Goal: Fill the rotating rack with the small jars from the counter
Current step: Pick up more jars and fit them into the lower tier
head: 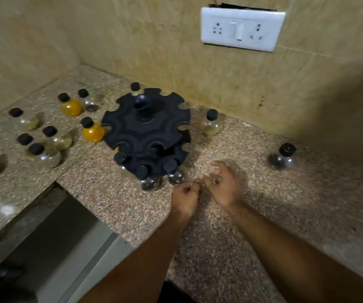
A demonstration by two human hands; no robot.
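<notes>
The black two-tier rotating rack [146, 127] stands on the granite counter [263, 215]. Its top tier holds no jars, and a few black-capped jars [174, 173] hang in the front of the lower tier. My right hand [222, 184] is just right of the rack's front, its fingers curled round a blurred clear glass jar [216, 179]. My left hand [186, 196] is a loose fist beside it, its fingertips against the right hand, and I see nothing in it. Several loose jars stand left of the rack, including two orange-filled ones [93, 131] [71, 106].
More jars stand to the right: a pale one [211, 124] near the wall and a dark one [283, 156] further right. Another jar [135, 87] is behind the rack. A socket plate [241, 29] is on the wall. The counter's edge drops off at the lower left [84, 206].
</notes>
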